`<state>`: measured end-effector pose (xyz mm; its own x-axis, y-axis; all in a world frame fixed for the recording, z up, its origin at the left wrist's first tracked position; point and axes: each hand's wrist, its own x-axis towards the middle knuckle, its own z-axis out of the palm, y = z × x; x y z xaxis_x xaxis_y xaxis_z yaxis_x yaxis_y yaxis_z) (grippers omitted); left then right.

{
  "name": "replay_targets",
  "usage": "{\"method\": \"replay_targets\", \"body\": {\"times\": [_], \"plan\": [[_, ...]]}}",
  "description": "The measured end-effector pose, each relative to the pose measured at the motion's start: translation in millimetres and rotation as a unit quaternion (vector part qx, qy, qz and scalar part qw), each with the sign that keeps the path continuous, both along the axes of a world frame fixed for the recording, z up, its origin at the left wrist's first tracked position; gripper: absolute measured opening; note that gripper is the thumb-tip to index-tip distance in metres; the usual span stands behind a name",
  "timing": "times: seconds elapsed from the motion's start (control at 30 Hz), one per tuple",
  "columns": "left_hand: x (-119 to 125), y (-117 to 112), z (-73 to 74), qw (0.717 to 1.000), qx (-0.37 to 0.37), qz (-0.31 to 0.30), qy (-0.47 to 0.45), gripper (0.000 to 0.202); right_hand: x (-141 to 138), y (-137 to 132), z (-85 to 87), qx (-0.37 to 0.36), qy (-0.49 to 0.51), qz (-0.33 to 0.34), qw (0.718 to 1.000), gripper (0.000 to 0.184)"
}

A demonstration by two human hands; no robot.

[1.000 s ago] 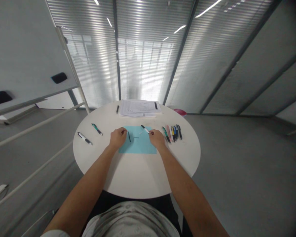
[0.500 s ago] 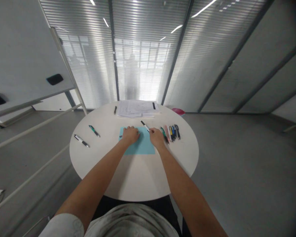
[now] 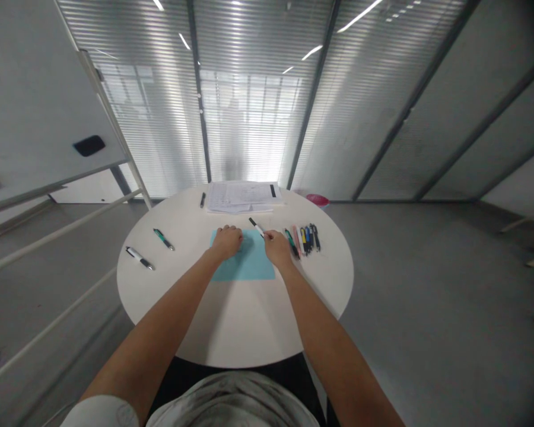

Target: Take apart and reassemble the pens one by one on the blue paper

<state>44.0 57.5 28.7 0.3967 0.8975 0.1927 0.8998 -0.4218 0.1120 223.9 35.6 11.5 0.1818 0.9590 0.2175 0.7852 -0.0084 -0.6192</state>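
Note:
A light blue mat [image 3: 249, 268] lies in the middle of the round white table [image 3: 231, 320]. My left hand [image 3: 227, 241] rests on the mat's far left part with its fingers curled; what is under them is hidden. At the mat's right edge my right hand [image 3: 276, 248] pinches a black-and-white pen [image 3: 256, 226] that points away to the upper left.
A row of several coloured pens [image 3: 303, 239] lies right of my right hand. A green pen [image 3: 164, 239] and a white-and-black pen [image 3: 139, 258] lie at the table's left. A paper stack [image 3: 242, 196] and a dark pen [image 3: 202, 199] sit at the far edge. A whiteboard stand [image 3: 40, 142] is on the left.
My left hand has moved right, from the mat's left edge onto the mat, covering the small dark part that lay there. My right hand kept its hold on the pen.

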Motion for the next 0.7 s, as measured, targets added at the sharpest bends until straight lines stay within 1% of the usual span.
{"method": "replay_targets", "body": {"times": [0.13, 0.2, 0.3, 0.37, 0.4, 0.47, 0.53, 0.57, 0.6, 0.63, 0.7], "plan": [[-12, 0, 4.5, 0.999, 0.012, -0.004, -0.034, 0.026, -1, -1, -0.1, 0.005, 0.002, 0.003, 1.000, 0.029], [-19, 1, 6.8, 0.998, 0.015, -0.007, -0.067, 0.025, -1, -2, -0.3, 0.006, 0.003, 0.008, 1.000, 0.029], [-34, 4, 8.6, 0.987, -0.010, 0.007, -0.162, 0.020, -2, -4, -1.3, 0.012, 0.003, 0.017, 1.000, 0.027], [-46, 6, 8.8, 0.962, -0.043, 0.017, -0.269, 0.016, -3, -4, -2.8, 0.024, 0.005, 0.025, 0.999, 0.026], [-53, 6, 9.0, 0.942, -0.054, 0.025, -0.330, 0.014, -4, -3, -3.5, 0.033, 0.008, 0.030, 0.999, 0.025], [-66, 6, 10.0, 0.885, -0.060, 0.057, -0.458, 0.016, -5, -2, -4.7, 0.058, 0.018, 0.046, 0.997, 0.025], [-78, 4, 11.9, 0.817, -0.077, 0.097, -0.563, 0.021, -6, -2, -4.8, 0.094, 0.034, 0.068, 0.993, 0.027], [-82, 3, 13.1, 0.775, -0.094, 0.114, -0.615, 0.023, -7, -2, -4.4, 0.111, 0.043, 0.079, 0.990, 0.029], [-86, 1, 14.1, 0.734, -0.102, 0.119, -0.660, 0.025, -9, -2, -3.8, 0.126, 0.054, 0.089, 0.987, 0.030], [-89, -1, 14.8, 0.702, -0.104, 0.119, -0.695, 0.026, -10, -3, -3.2, 0.134, 0.066, 0.097, 0.984, 0.031], [-90, -7, 14.2, 0.643, -0.117, 0.117, -0.748, 0.027, -13, -4, -2.3, 0.130, 0.088, 0.106, 0.982, 0.031]]}}
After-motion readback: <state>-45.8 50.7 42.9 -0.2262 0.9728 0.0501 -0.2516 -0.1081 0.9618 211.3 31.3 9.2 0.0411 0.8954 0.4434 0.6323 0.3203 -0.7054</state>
